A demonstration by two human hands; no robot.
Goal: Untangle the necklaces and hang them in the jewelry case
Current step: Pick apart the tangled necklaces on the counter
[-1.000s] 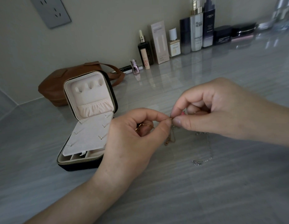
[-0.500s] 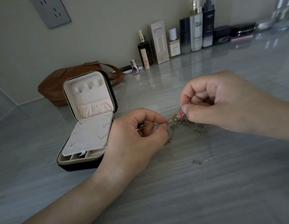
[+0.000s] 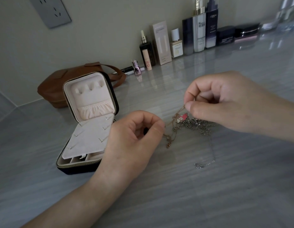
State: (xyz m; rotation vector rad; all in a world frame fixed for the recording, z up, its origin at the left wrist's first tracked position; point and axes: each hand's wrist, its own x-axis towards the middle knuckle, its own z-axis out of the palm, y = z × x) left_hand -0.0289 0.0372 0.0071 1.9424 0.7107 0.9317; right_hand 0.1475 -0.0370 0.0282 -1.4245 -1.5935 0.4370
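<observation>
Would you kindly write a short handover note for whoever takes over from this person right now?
Left hand: pinches the gold chain at its lower stretch.
Right hand: pinches the same chain higher up, just above the pink charm.
Silver necklace: bunched beside the charm, its clasp end lying on the countertop.
Jewelry case: open, to the left of the hands; its lid hooks are bare.
Done: case opened.
Left: work the chains apart, then hang each one in the case.
</observation>
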